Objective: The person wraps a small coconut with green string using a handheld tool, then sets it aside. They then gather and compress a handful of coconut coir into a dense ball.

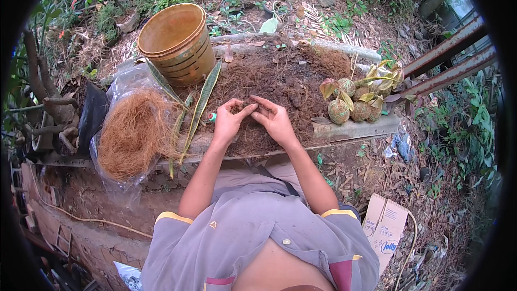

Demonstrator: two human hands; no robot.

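Note:
My left hand (231, 120) and my right hand (274, 119) meet over a heap of dark soil mixed with coconut fibre (278, 76). Between my fingertips is a small brown clump (244, 106), partly hidden by the fingers; it looks like fibre or soil. Left of my left hand lie long snake plant leaves (202, 103) and a small green-and-red object (212, 117). Farther left, a large bundle of coconut fibre (131, 135) rests on a clear plastic bag (95, 145). To the right sit several fibre balls wrapped in green string (338, 111), with leafy stems lying over them.
A ribbed brown plastic bucket (190, 60) stands at the back left. Rusty metal bars (448, 64) slant in from the right. The worktop's corrugated edge (355, 128) runs before me. A flattened cardboard box (385, 224) lies on the ground at lower right.

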